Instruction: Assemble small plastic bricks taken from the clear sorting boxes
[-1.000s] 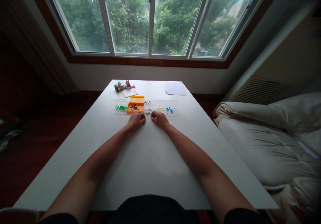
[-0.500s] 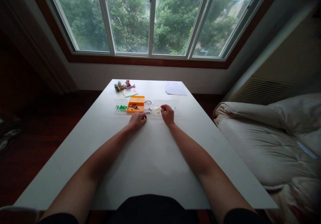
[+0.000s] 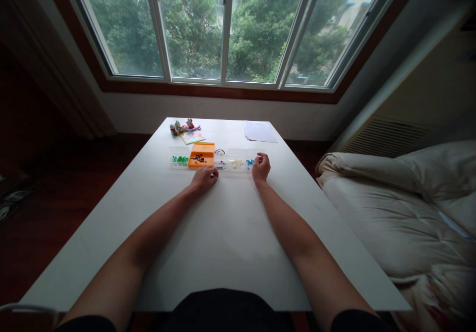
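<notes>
My left hand (image 3: pixel 205 178) rests on the white table just in front of an orange box (image 3: pixel 191 165) with its lid raised. Its fingers are curled together, and whatever they hold is too small to make out. Small brown pieces (image 3: pixel 199 158) lie in that box. My right hand (image 3: pixel 262 167) is closed in a pinch at the right end of a clear box (image 3: pixel 241 151), beside blue beads (image 3: pixel 249 162). Anything between its fingertips is hidden. Pale yellow beads (image 3: pixel 236 163) lie to the left of the blue ones. Green beads (image 3: pixel 180 159) sit in another clear box at the left.
Between the boxes is a small clear container (image 3: pixel 220 158) with a few tiny items. Small figurines (image 3: pixel 178 127) and a pastel card (image 3: pixel 192 137) stand at the back left of the table (image 3: pixel 223 243). White papers (image 3: pixel 259 131) lie back right. A padded sofa (image 3: pixel 394 208) stands to the right.
My right hand has moved right, from over the pale yellow beads to beside the blue beads, uncovering both. My left hand has hardly moved.
</notes>
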